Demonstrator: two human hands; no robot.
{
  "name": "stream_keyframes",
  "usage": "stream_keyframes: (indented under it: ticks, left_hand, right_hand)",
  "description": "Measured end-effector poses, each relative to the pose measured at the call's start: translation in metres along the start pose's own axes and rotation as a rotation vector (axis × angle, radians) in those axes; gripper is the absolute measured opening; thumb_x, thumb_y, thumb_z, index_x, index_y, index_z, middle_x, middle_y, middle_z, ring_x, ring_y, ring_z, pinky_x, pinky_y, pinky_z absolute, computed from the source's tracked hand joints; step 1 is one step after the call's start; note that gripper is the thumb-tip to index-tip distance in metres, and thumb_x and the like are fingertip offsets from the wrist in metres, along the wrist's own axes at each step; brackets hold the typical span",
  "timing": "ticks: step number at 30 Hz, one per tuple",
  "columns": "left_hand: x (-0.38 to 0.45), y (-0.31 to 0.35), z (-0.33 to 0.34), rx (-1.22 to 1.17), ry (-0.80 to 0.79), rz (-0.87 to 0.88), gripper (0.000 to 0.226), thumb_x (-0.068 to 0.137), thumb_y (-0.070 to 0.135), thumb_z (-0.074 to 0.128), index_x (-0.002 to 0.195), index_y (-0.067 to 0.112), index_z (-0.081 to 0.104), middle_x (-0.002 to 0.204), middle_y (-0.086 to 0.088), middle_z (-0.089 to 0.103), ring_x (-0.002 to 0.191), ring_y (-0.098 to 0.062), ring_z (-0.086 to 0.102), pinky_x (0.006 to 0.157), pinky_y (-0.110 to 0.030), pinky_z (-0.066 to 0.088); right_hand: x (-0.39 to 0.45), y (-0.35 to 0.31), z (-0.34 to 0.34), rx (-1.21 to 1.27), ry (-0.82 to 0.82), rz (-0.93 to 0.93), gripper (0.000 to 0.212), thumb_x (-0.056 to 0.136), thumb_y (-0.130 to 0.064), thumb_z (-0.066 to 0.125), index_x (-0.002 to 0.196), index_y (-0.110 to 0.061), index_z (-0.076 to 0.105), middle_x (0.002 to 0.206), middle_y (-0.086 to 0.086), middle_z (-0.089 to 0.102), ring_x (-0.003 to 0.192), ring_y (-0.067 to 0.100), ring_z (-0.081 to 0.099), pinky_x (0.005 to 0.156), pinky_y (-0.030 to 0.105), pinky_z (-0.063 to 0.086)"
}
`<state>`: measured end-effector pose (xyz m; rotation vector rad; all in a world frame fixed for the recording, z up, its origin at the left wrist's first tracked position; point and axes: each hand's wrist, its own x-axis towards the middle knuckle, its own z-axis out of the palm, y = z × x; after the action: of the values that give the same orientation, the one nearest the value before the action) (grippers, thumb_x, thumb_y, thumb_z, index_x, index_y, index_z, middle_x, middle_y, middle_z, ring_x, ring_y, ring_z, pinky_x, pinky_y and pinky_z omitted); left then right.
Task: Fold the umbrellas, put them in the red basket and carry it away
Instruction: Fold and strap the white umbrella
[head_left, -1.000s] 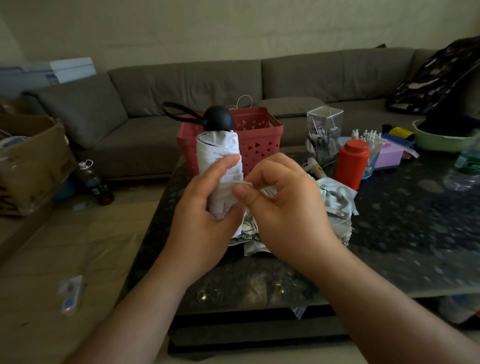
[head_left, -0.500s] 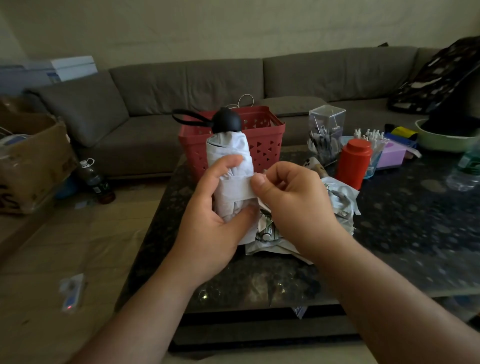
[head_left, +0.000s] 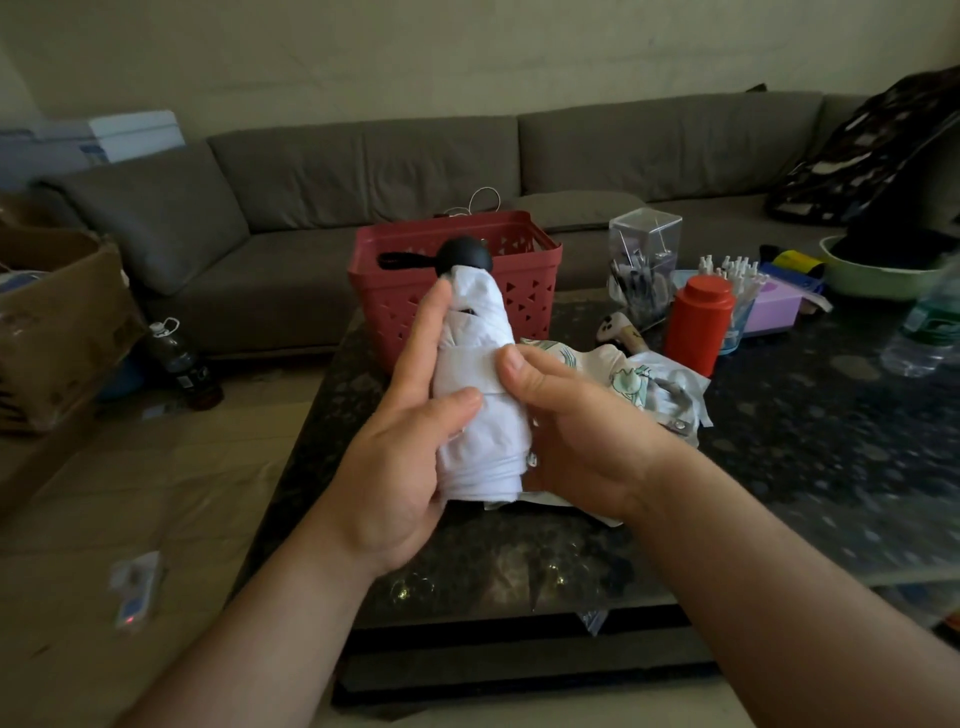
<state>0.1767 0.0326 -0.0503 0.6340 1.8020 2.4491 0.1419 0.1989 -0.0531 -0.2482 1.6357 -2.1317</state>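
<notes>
— What has changed in the last second?

— The strap now lies flat around the white umbrella (head_left: 480, 395); before, the right hand (head_left: 576, 436) was pulling it across. The left hand (head_left: 410, 447) cradles the roll, fingers fairly straight, thumb pressing; the right thumb presses the strap.

— So folding's done?

— Probably. The red basket (head_left: 457, 291) waits at the table's (head_left: 779, 467) far left corner; a patterned umbrella (head_left: 623, 379) lies unfolded behind.
</notes>
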Motion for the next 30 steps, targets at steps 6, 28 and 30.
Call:
stream_keyframes:
  ticks: [6, 28, 30]
  left_hand:
    - [-0.004, 0.004, -0.008, -0.028, -0.135, -0.067, 0.098, 0.092, 0.007, 0.066, 0.157, 0.063, 0.018, 0.154, 0.023, 0.053, 0.144, -0.014, 0.053, 0.112, -0.035, 0.05]
    - [0.001, -0.014, 0.006, 0.201, 0.138, 0.077, 0.045, 0.098, 0.033, 0.053, 0.139, 0.048, 0.064, 0.151, 0.018, 0.059, 0.142, -0.005, 0.053, 0.121, -0.038, 0.041]
    - [-0.001, -0.013, 0.008, 0.165, 0.122, 0.033, 0.046, 0.096, 0.032, 0.055, 0.139, 0.042, 0.066, 0.148, 0.017, 0.062, 0.14, -0.007, 0.055, 0.121, -0.041, 0.041]
  right_hand:
    - [0.007, 0.008, -0.017, 0.059, -0.229, -0.031, 0.099, 0.076, -0.058, 0.085, 0.153, -0.01, 0.047, 0.154, 0.031, 0.048, 0.142, 0.053, 0.046, 0.117, 0.077, 0.029]
    - [0.015, 0.011, -0.002, 0.209, -0.049, -0.326, 0.086, 0.065, -0.037, 0.099, 0.134, -0.001, 0.062, 0.131, 0.029, 0.067, 0.121, 0.045, 0.066, 0.109, 0.061, 0.05]
    - [0.014, 0.009, -0.007, 0.134, -0.091, -0.312, 0.086, 0.068, -0.042, 0.096, 0.136, -0.003, 0.06, 0.13, 0.028, 0.067, 0.121, 0.045, 0.065, 0.11, 0.064, 0.048]
